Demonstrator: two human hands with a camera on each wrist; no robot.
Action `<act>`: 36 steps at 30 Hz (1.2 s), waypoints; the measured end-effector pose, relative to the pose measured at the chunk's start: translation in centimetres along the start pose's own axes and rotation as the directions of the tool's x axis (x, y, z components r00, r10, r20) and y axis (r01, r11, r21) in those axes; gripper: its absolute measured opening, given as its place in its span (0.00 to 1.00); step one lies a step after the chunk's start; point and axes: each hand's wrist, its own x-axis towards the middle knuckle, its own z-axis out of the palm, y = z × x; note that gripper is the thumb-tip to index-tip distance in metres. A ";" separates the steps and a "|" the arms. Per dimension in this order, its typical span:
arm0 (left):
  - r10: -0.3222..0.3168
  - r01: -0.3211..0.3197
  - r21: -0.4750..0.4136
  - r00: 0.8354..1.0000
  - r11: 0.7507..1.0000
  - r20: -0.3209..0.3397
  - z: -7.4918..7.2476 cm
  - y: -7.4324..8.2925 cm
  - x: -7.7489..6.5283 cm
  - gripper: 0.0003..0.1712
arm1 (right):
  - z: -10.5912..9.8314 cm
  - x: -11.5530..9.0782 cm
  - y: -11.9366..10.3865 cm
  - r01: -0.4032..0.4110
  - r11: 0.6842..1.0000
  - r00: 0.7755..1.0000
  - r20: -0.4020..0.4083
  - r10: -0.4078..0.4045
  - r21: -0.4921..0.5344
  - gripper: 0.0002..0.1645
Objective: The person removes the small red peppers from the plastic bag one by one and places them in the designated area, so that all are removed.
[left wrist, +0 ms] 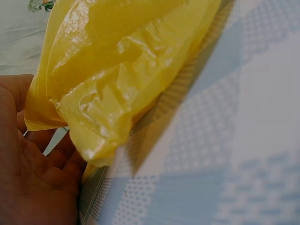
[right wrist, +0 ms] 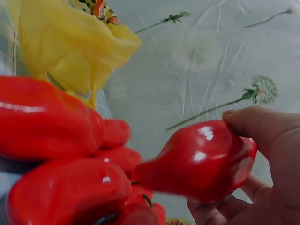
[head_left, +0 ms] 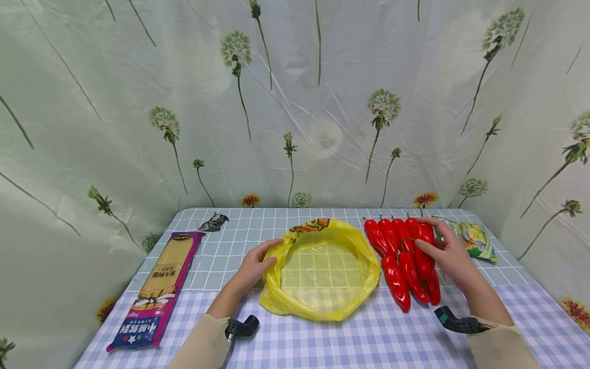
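Note:
A yellow plastic bag [head_left: 272,277] lies with its mouth spread in a wide ring on the table. At its left rim my left hand [head_left: 252,264] grips the film between thumb and fingers; in the left wrist view the crumpled plastic partly hides the fingertips. My right hand [head_left: 454,256] holds a glossy red pepper [right wrist: 199,159] between thumb and fingers, raised over the pile. Several more long red peppers [head_left: 395,284], some with green stems, lie together just right of the bag.
A long pack of pasta [head_left: 159,287] with purple edges lies at the left. Behind it is a small black packet [head_left: 214,222]. A green and yellow packet [head_left: 475,240] sits at the back right, beyond my right hand. A flower-printed curtain [head_left: 322,128] hangs behind the checked table.

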 end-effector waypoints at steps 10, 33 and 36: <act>-0.015 0.016 0.018 1.000 1.000 -0.012 0.2 0.3 0.0 0.28 | -1.0 0.3 1.5 0.005 0.999 1.000 -0.006 -0.006 -0.046 0.43; -0.010 0.010 0.015 1.000 1.000 -0.001 0.1 0.0 0.0 0.28 | -2.7 0.1 4.1 -0.117 0.986 0.990 0.065 0.125 -0.119 0.43; -0.010 0.010 0.015 1.000 1.000 -0.004 0.1 0.0 0.0 0.28 | -2.7 0.1 4.5 -0.129 0.983 0.987 0.084 0.140 -0.129 0.42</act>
